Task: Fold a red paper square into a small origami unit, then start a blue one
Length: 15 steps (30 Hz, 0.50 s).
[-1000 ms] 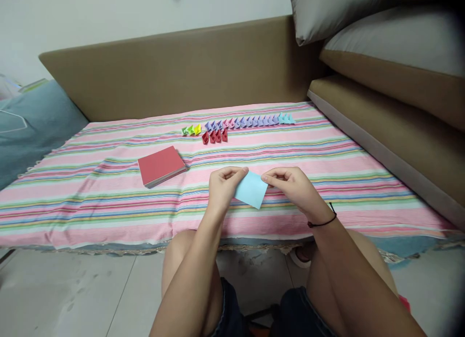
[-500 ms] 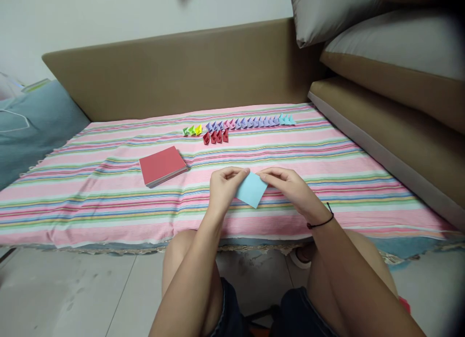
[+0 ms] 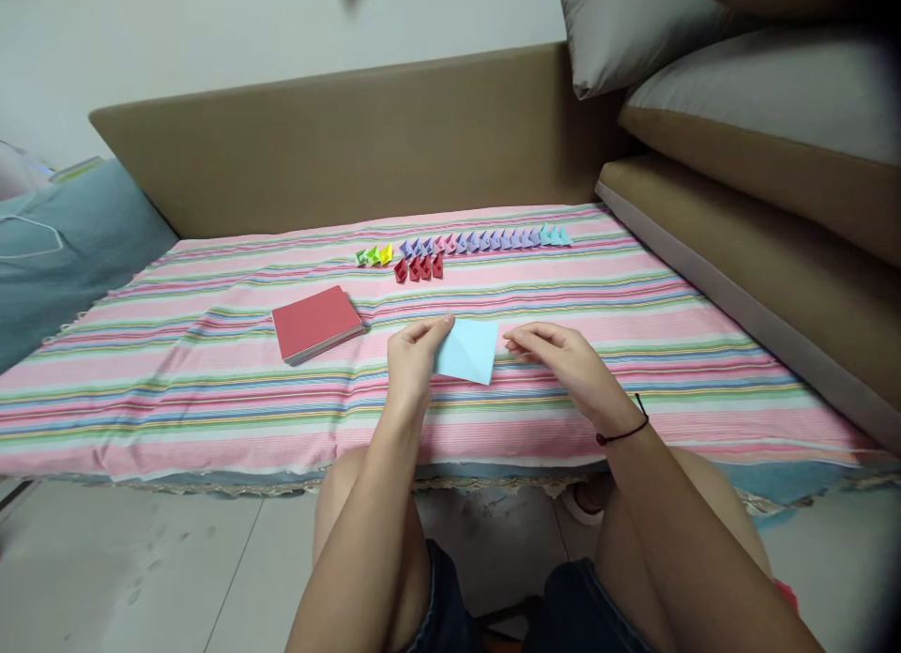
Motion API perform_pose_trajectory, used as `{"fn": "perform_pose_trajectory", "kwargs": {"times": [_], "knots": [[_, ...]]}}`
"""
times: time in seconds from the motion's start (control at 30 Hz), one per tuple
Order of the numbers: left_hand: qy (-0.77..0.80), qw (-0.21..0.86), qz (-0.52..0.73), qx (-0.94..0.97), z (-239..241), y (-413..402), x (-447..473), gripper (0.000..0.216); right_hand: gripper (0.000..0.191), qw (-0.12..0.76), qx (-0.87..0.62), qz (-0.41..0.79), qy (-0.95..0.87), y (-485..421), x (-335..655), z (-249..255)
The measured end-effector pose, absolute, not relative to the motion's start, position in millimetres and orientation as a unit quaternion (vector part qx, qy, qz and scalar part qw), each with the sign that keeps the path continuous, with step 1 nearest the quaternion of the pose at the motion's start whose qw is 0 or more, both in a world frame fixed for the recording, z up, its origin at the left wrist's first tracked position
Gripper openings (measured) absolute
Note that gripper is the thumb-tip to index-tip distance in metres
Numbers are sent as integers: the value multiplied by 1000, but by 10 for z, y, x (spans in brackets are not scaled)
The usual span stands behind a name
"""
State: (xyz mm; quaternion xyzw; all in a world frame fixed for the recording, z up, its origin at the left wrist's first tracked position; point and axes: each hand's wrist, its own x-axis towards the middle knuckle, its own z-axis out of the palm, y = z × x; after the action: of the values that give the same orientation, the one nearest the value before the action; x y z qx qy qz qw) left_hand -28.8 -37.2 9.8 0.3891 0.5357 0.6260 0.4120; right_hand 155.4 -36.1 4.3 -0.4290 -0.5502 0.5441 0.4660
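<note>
A light blue square sheet of paper [image 3: 467, 351] is pinched at its upper left by my left hand [image 3: 415, 357], thumb on top. A faint crease seems to cross the sheet. Just off the paper's right edge, my right hand [image 3: 556, 353] is loosely curled, its fingertips slightly apart with nothing between them. Beyond my hands stands a long row of small folded paper pieces in purple, pink and light blue [image 3: 485, 241]. Several red folded pieces [image 3: 420, 268] sit in front of it, with green and yellow ones [image 3: 374, 256] at its left.
A stack of paper with a red top sheet [image 3: 316, 323] lies left of my hands on the striped cloth [image 3: 211, 381]. A brown backrest [image 3: 352, 146] runs along the back. Large cushions [image 3: 760, 240] are piled at the right, and a blue cover [image 3: 91, 240] is at the left.
My right hand has let go of the blue paper. My left hand has moved left with the sheet and turned it so its edges sit more level.
</note>
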Motion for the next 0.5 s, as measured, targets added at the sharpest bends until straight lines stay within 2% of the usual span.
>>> {"fn": "perform_pose_trajectory", "kwargs": {"times": [0.17,0.5], "knots": [[536,420,630,373,61,-384,-201,25,32,379,-381,645,-544,-461,1368,39],[476,564,558,380,109,-447,-231,32,27,431,-407,597,-541,-408,1428,-9]]}}
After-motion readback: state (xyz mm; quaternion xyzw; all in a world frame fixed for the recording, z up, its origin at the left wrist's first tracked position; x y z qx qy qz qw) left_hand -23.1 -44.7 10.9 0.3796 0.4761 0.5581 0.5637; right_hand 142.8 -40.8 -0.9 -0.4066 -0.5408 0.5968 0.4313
